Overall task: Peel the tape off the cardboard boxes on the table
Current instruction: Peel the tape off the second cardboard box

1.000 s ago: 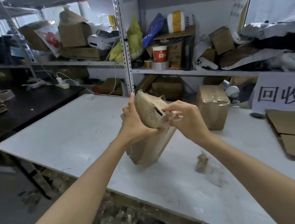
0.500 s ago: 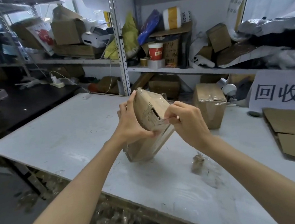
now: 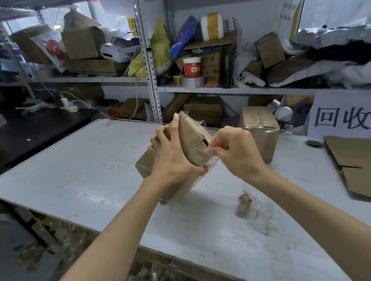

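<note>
Left grip (image 3: 172, 156) grasps box (image 3: 192, 137) | right grip (image 3: 236, 149) pinches tape (image 3: 209, 153) | box tilted on table (image 3: 86, 174)

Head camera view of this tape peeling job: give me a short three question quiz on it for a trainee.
1. True or false: the left hand grips the tilted brown cardboard box that stands on the white table.
2. What does the right hand pinch? A, a clear tape strip at the box's flap edge; B, a knife; C, a red cup.
3. Fill in: the crumpled wad of peeled tape lies on the table to the box's ___.
Key: 1 true; 2 A; 3 right.
</note>
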Demonstrator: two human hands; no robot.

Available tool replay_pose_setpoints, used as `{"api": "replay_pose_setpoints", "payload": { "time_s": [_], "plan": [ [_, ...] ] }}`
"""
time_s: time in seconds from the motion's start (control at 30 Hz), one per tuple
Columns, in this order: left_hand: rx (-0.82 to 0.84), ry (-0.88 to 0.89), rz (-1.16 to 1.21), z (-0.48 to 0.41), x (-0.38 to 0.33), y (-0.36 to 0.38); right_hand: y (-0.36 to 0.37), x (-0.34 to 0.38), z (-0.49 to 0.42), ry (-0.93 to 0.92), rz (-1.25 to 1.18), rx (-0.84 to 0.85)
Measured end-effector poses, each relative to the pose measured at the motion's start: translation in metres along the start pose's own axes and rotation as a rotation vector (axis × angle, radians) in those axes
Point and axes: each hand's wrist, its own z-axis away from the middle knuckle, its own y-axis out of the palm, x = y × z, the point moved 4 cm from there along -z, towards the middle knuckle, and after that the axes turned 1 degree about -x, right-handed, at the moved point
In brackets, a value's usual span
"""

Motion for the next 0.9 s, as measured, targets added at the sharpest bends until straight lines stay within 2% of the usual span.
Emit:
{"api": "replay_pose_setpoints", "payload": {
  "time_s": [0.13,0.33,0.47,0.53,0.63,0.77,0.83,0.9],
  "plan": [
    [0.009,-0.108,0.057,-0.004,0.01,-0.003,0.0,0.002,0.008,-0.142,0.025,0.112],
    [0.026,-0.187,0.212,-0.002,0.013,-0.001,-0.005,-0.011,0.011,-0.078,-0.059,0.124],
    [0.021,-0.195,0.304,-0.004,0.025,-0.008,-0.021,-0.033,0.002,0.068,-0.041,0.026],
    [0.038,-0.127,0.303,-0.004,0.022,-0.01,-0.026,-0.043,-0.002,0.15,-0.038,-0.015],
    [0.061,-0.065,0.323,-0.004,0.012,-0.008,-0.025,-0.046,-0.003,0.282,-0.17,-0.147],
    [0.041,-0.016,0.333,-0.003,0.006,-0.008,-0.019,-0.04,-0.003,0.327,-0.233,-0.274],
    [0.033,-0.001,0.256,-0.002,0.013,-0.008,-0.025,-0.042,-0.005,0.358,-0.308,-0.32],
    [0.006,-0.011,0.194,0.001,0.018,-0.009,-0.03,-0.04,-0.01,0.304,-0.273,-0.263]
  ]
}}
